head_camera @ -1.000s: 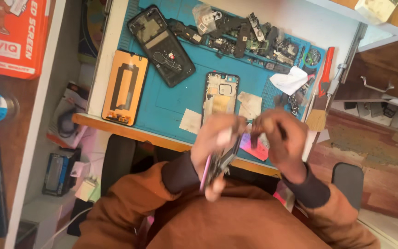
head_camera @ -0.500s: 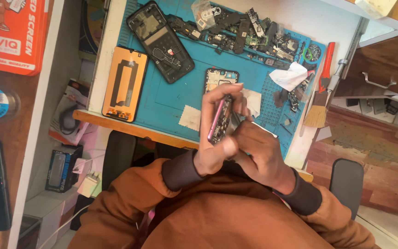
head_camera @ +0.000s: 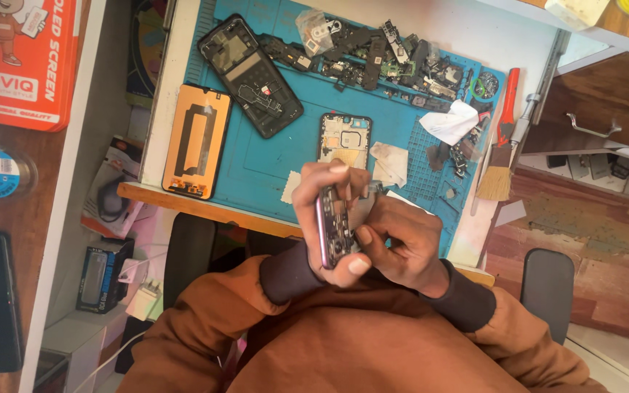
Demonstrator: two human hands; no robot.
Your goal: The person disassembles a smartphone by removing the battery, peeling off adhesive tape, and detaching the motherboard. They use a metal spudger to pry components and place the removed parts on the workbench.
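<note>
My left hand [head_camera: 320, 218] grips an opened phone body [head_camera: 335, 227] with a purple edge, held upright on its side above the near edge of the blue work mat [head_camera: 271, 164]. My right hand [head_camera: 400, 244] presses against the phone's exposed inner side, thumb on its lower part; whether it holds a small tool is hidden. Both arms wear brown sleeves with dark cuffs. On the mat just beyond my hands lies a phone frame [head_camera: 344, 138] with its inside showing.
A black phone back shell [head_camera: 250, 75] and an orange-backed screen panel [head_camera: 196, 142] lie at the mat's left. Several loose parts [head_camera: 380, 54] line the far edge. A white tissue [head_camera: 451, 122], a red-handled brush [head_camera: 500, 145], an orange box [head_camera: 20, 62] and black chair arms [head_camera: 547, 287] surround the table.
My hands with the phone body moved up from the table's near edge over the mat, then drew back slightly. The phone turned more upright and my right hand shifted onto its lower part.
</note>
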